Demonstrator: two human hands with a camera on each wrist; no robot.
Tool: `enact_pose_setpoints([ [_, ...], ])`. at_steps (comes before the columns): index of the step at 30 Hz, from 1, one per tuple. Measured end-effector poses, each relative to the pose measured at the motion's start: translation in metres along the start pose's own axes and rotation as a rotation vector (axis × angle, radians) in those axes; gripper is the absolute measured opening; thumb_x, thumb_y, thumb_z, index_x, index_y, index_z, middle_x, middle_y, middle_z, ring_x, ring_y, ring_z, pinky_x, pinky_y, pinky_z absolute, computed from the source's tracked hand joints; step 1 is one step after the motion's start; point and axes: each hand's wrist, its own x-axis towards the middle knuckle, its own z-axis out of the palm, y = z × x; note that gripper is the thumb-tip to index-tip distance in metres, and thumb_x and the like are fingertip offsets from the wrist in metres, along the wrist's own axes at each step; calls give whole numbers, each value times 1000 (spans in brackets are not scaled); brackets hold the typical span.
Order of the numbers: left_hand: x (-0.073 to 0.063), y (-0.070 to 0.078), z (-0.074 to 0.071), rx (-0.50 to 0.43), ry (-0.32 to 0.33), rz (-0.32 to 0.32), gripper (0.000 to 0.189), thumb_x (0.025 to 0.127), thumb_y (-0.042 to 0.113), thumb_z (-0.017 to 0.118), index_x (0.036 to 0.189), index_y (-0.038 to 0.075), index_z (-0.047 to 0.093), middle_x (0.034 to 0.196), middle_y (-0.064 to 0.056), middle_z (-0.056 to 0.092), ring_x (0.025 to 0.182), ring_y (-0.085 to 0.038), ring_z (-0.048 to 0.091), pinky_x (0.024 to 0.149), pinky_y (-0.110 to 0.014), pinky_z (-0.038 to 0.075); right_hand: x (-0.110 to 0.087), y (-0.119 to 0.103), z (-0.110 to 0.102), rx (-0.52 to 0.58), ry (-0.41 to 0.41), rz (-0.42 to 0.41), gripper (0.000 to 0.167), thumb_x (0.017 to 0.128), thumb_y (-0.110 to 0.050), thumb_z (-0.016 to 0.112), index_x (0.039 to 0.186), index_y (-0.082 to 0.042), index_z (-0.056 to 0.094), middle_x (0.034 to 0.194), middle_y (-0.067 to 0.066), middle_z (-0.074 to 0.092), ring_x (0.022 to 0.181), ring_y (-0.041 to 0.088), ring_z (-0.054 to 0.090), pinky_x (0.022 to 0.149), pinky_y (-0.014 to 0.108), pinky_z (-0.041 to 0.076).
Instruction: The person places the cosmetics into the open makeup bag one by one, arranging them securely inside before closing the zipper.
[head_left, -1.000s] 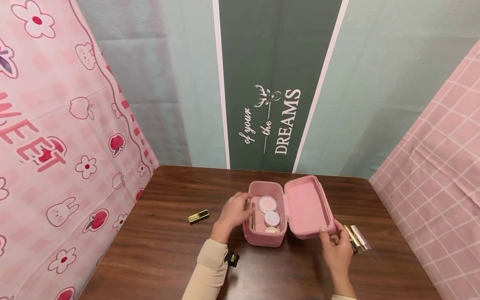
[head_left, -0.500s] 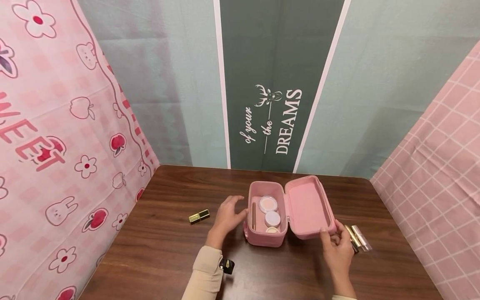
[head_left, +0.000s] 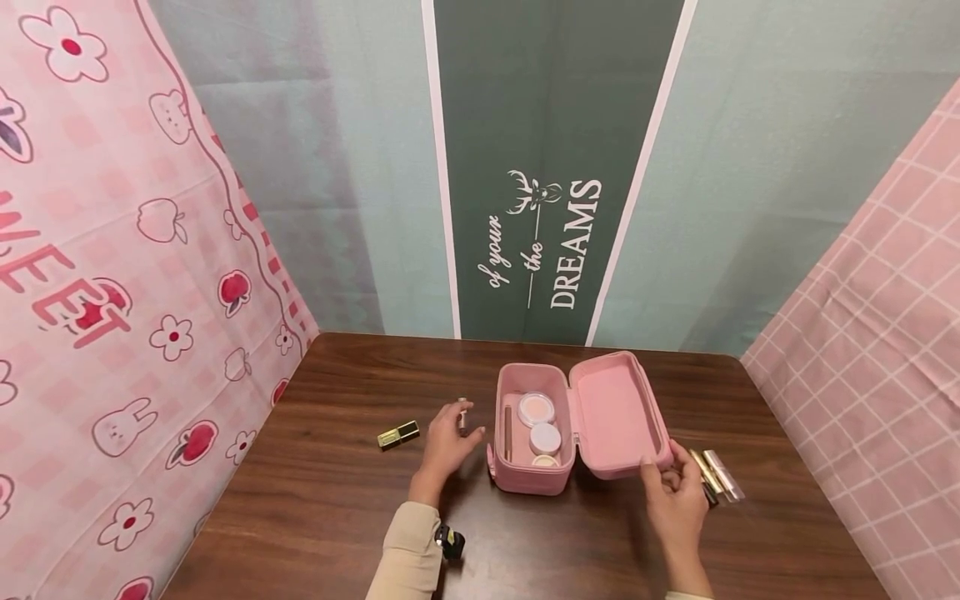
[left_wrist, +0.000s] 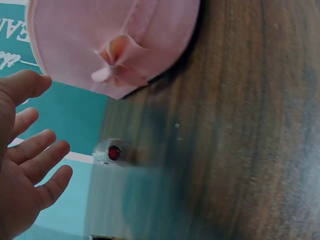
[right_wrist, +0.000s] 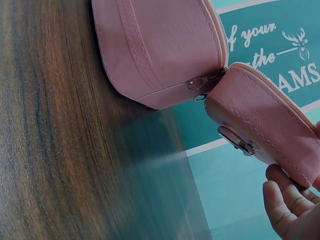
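A pink zip-up cosmetic case [head_left: 533, 479] stands unzipped on the table, its lid [head_left: 618, 408] swung out to the right. Inside lie a slim brown stick [head_left: 507, 433] and several round, pale cosmetic containers, among them a jar [head_left: 545, 438]. My right hand [head_left: 675, 504] grips the lid's near corner between thumb and fingers; the right wrist view shows this hand [right_wrist: 295, 207] at the lid's edge. Left of the case, my left hand [head_left: 446, 446] has spread, relaxed fingers and holds nothing. Just beyond its fingertips is a small clear tube [left_wrist: 107, 151] with a red end, apart from the hand [left_wrist: 35, 165].
A gold-and-black lipstick [head_left: 398, 435] lies left of my left hand. Several gold and clear tubes [head_left: 722, 477] lie right of the lid, partly behind my right hand. Curtains hang beyond the wooden table [head_left: 300, 517] at the back and sides.
My left hand has drawn back leftward from over the case's left wall. The small tube now shows beside its fingers, where none was visible before. The right hand and lid stay put.
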Motion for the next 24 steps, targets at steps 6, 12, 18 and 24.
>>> enact_pose_setpoints([
  [6, -2, -12, 6, -63, 35, -79, 48, 68, 14, 79, 110, -1, 61, 105, -18, 60, 91, -36, 58, 78, -47, 45, 1, 1, -2, -32, -14, 13, 42, 81, -6, 66, 120, 4, 54, 85, -4, 53, 62, -6, 48, 54, 7, 38],
  [12, -2, -21, 13, -143, 84, -181, 49, 66, 10, 81, 109, -1, 61, 104, -20, 60, 93, -36, 58, 78, -46, 44, 3, 14, -1, 84, -14, -45, 43, 79, -9, 68, 118, 3, 55, 85, -2, 54, 62, -6, 49, 52, 7, 39],
  [18, -3, -26, 21, -148, 129, -229, 49, 64, 11, 81, 108, -2, 62, 97, -19, 61, 88, -34, 59, 76, -44, 45, 1, 3, -1, -29, -11, -16, 42, 82, -9, 65, 120, 5, 54, 85, -4, 53, 62, -7, 49, 54, 6, 39],
  [24, -4, -30, 28, -128, 145, -308, 50, 64, 10, 81, 107, -3, 61, 93, -17, 60, 88, -32, 57, 79, -44, 43, 1, 1, -2, -31, -31, 25, 42, 81, -3, 66, 121, 4, 54, 85, -5, 52, 63, -5, 49, 55, 7, 39],
])
